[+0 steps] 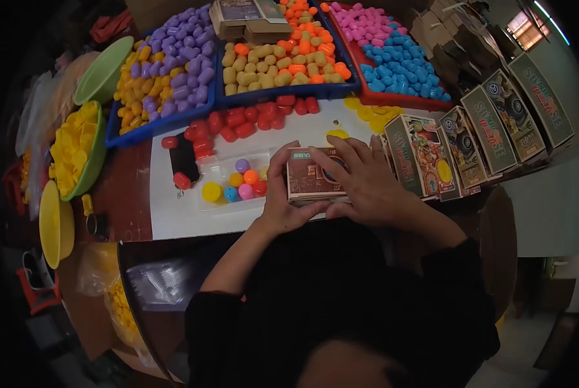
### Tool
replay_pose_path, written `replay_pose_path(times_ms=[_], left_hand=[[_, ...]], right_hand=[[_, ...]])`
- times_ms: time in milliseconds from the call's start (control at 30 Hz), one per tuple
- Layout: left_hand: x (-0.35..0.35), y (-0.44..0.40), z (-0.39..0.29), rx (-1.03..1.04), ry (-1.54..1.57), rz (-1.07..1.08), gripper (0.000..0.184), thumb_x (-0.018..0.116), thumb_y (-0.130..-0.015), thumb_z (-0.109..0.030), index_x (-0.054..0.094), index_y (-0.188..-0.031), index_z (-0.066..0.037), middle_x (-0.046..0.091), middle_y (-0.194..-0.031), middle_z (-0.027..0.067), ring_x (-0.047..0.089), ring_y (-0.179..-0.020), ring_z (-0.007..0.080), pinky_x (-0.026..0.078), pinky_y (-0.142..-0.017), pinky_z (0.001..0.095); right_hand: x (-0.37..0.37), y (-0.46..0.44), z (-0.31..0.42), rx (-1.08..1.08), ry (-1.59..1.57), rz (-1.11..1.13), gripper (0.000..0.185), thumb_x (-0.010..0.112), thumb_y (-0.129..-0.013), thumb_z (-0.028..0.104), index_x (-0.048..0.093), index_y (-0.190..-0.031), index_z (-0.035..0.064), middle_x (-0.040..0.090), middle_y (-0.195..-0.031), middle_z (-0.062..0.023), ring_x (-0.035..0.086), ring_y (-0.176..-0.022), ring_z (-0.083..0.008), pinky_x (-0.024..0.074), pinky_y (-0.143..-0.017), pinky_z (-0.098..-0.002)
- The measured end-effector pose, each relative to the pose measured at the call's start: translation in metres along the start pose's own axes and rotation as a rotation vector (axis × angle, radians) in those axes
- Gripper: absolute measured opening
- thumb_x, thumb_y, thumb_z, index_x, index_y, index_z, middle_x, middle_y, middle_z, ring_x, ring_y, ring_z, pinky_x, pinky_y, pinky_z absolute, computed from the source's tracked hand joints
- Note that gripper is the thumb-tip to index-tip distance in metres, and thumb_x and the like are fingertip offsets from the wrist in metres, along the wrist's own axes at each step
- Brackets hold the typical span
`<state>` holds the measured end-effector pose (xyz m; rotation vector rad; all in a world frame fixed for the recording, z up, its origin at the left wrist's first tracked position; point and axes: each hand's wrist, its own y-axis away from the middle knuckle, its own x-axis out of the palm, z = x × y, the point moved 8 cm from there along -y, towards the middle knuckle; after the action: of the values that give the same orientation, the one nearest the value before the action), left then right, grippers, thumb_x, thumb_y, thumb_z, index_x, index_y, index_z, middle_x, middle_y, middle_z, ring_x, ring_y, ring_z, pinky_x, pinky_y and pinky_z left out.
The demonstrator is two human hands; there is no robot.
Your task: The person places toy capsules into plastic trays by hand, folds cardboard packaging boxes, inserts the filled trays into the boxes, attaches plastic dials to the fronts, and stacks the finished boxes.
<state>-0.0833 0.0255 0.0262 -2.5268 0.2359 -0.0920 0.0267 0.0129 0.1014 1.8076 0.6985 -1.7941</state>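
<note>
Close in front of my body, a small printed cardboard box point(309, 180) is held between both hands above the white table surface. My left hand point(278, 197) wraps around its left end, thumb along the near edge. My right hand point(370, 178) lies over its right part, fingers across the printed top and thumb at the near side. Part of the box is hidden under those fingers. Just left of my left hand is a clear plastic tray point(238, 184) with several small coloured balls and capsules. A yellow disc point(336, 134) lies behind the box.
Behind stand a blue tray point(215, 97) of purple, orange and tan capsules and a red tray point(406, 98) of pink and blue ones. Red capsules point(241, 123) lie loose. Printed boxes point(490, 129) stand in rows at right. Green bowls point(94, 165) and a yellow bowl point(57, 226) sit left.
</note>
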Motion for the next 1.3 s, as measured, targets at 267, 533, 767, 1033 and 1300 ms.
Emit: replay_pose_path(times_ms=[267, 533, 767, 1033, 1300], left_hand=[[-0.001, 0.000, -0.024, 0.384, -0.244, 0.084, 0.075, 0.086, -0.058, -0.025, 0.039, -0.116, -0.018, 0.017, -0.141, 0.0240, 0.029, -0.127, 0.0441, 0.036, -0.099, 0.0471], [-0.053, -0.019, -0.017, -0.025, -0.091, -0.182, 0.094, 0.086, -0.058, -0.024, 0.026, -0.130, -0.017, 0.017, -0.145, 0.0162, 0.019, -0.135, 0.0320, 0.020, -0.106, 0.0488], [-0.068, -0.059, -0.004, -0.215, 0.087, -0.009, 0.024, 0.069, -0.071, 0.000, 0.066, -0.094, -0.004, 0.067, -0.090, 0.0073, 0.062, -0.089, 0.0167, 0.046, -0.081, 0.0266], [-0.032, -0.034, -0.013, 0.267, -0.518, 0.635, 0.020, 0.067, -0.055, -0.003, 0.066, -0.074, -0.011, 0.068, -0.085, -0.0042, 0.060, -0.090, 0.0151, 0.041, -0.084, 0.0334], [-0.037, -0.035, -0.038, 0.151, -0.866, 0.561, 0.066, 0.075, -0.060, -0.016, 0.051, -0.121, -0.013, 0.045, -0.127, 0.0092, 0.043, -0.119, 0.0275, 0.034, -0.097, 0.0472]], right_hand=[[-0.004, -0.001, -0.004, -0.074, -0.095, -0.009, 0.098, 0.068, -0.065, 0.056, 0.024, -0.140, 0.0106, 0.028, -0.140, -0.0164, 0.026, -0.129, -0.0365, 0.0237, -0.099, -0.0594], [-0.055, 0.065, -0.089, 0.224, -0.938, -0.562, 0.094, 0.082, -0.059, 0.025, 0.031, -0.136, 0.0069, 0.046, -0.126, -0.0138, 0.048, -0.114, -0.0281, 0.0390, -0.095, -0.0410], [0.088, 0.106, -0.106, 0.825, -1.385, -0.592, 0.083, 0.068, -0.072, 0.002, 0.020, -0.139, 0.0024, 0.041, -0.132, -0.0159, 0.043, -0.121, -0.0225, 0.0403, -0.094, -0.0350], [0.045, 0.087, -0.042, 0.522, -0.690, -0.598, 0.072, 0.068, -0.072, 0.008, 0.031, -0.134, -0.0021, 0.043, -0.126, -0.0174, 0.044, -0.117, -0.0253, 0.0382, -0.095, -0.0366], [0.089, -0.026, 0.015, 0.264, -0.330, -0.400, 0.042, 0.062, -0.077, 0.014, 0.049, -0.113, -0.0033, 0.057, -0.082, -0.0156, 0.060, -0.065, -0.0311, 0.0481, -0.053, -0.0344]])
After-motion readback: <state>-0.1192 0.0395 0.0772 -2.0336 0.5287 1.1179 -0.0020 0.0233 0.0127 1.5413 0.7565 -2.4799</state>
